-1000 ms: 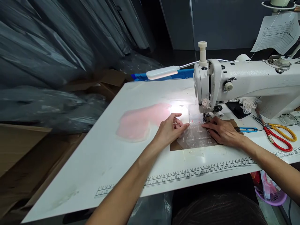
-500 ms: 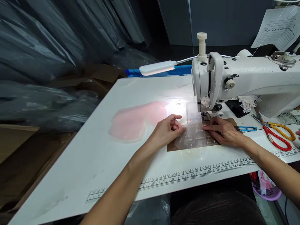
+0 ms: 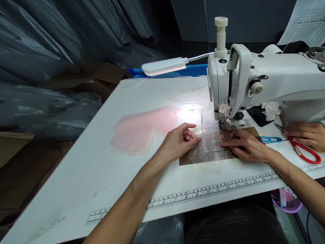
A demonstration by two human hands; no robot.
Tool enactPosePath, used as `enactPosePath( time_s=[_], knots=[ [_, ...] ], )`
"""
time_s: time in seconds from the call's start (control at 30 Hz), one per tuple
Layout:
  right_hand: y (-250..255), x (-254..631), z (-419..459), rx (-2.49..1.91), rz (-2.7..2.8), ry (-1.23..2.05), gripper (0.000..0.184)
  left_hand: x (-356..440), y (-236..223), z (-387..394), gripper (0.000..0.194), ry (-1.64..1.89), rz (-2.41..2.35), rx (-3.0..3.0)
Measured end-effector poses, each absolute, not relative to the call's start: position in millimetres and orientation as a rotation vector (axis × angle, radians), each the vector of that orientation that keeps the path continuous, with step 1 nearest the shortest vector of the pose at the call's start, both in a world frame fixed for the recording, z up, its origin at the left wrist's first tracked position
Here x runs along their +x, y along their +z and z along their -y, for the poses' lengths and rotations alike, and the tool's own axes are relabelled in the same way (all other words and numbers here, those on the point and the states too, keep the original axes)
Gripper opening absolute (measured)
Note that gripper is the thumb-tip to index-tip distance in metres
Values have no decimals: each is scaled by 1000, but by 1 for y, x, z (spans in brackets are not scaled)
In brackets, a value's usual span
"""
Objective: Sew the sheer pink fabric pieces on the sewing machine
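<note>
A piece of sheer white fabric [image 3: 207, 148] with small red marks lies over a brown board [image 3: 186, 159], its far part close to the presser foot [image 3: 221, 125] of the white sewing machine [image 3: 281, 79]. My left hand [image 3: 181, 139] has thumb and fingertips closed on the fabric's left edge, the index finger stretched out. On the right edge, my right hand [image 3: 243, 144] is closed with its fingertips at the fabric, partly hiding the brown board. Blue thread snips [image 3: 271, 139] lie just beyond my right knuckles.
Another person's hand [image 3: 304, 134] rests over red-handled scissors [image 3: 304, 154] at the right. A sheer pink fabric piece [image 3: 142, 130] lies left of my hands. A lamp [image 3: 165, 66] hangs behind. A printed ruler [image 3: 208, 192] runs along the table's front edge.
The other person's hand has come in from the right onto the scissors. My right fingertips have shifted slightly down along the fabric's edge. The view has moved slightly; my left hand stays at the fabric.
</note>
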State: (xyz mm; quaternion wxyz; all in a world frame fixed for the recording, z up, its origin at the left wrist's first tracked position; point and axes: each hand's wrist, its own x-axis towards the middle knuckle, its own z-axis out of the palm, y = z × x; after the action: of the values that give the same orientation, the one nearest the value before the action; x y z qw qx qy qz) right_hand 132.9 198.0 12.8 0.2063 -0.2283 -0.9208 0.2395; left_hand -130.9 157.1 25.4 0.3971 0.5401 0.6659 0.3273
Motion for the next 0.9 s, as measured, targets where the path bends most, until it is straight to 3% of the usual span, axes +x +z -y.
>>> enactPosePath(
  time_s=[0.3, 0.43, 0.5, 0.67, 0.9],
  knots=[
    [12, 133, -195, -617, 2654, 577, 36, -135, 24, -157, 47, 846, -1688, 1499],
    [11, 133, -195, -618, 2642, 562, 36, -132, 23, -157, 24, 1119, -1817, 2055],
    [9, 133, -194, -606, 2623, 551, 36, -125, 22, -158, 16, 1178, -1653, 2527],
    [6, 133, -192, -623, 2607, 533, 38, -108, 18, -170, 23, 761, -1030, 3199],
    [5, 132, -192, -614, 2601, 482, 34, -105, 12, -180, 34, 388, -1080, 3205]
  ],
)
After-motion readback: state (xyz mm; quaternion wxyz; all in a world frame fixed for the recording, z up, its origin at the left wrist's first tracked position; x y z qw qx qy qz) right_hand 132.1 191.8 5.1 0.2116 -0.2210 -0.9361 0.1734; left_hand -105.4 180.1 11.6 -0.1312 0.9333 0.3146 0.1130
